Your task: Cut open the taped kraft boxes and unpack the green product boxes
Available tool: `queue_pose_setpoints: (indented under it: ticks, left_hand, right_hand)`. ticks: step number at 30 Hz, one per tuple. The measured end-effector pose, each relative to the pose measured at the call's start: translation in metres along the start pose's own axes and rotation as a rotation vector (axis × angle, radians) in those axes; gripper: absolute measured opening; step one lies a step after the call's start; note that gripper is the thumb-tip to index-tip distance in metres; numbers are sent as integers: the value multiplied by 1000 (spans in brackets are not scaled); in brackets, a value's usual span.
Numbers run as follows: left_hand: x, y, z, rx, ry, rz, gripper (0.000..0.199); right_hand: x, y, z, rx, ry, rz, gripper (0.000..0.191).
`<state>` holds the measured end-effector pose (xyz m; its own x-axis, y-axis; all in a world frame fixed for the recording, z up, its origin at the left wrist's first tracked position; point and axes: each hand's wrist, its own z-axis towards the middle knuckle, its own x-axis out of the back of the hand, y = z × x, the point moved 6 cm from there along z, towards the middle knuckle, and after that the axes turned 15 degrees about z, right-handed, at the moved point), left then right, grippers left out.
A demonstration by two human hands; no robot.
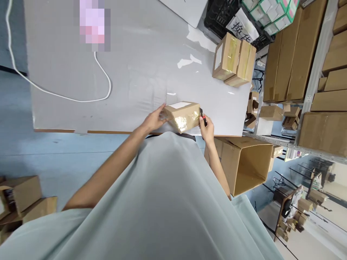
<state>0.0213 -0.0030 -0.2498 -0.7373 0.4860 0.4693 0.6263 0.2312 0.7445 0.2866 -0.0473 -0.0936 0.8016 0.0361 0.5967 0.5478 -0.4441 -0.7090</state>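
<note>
A small taped cardboard box (187, 117) with a white label on one face lies at the front edge of the grey table (130, 47). My left hand (155, 118) touches the box's left end, its fingers apart. Closed around a black and red cutter (203, 117), my right hand (207, 129) is at the box's right end. The cutter's tip is against or very near that end; exact contact cannot be made out.
Two taped boxes (227, 57) stand at the table's right, near a black crate (221, 16). A white cable (67, 98) curves across the left. A large open carton (252, 164) is below the table's right edge, beside shelving (311, 83).
</note>
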Motion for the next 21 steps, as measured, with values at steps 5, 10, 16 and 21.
queue_pose_setpoints:
  ticks: [5,10,16,21]
  left_hand:
    - [0,56,-17,-192,34,162,82]
    - [20,90,-34,-324,120,269,72]
    - [13,97,-33,-284,161,278,86]
    - [18,96,-36,-260,157,226,87]
  right_hand:
    - [2,-13,-6,-47,26,-384,56]
    - [-8,-11,-10,-80,45,-424,62]
    - [-7,-14,-2,-36,39,-402,64]
    - [-3,-29,-3,-92,-7,-535,60]
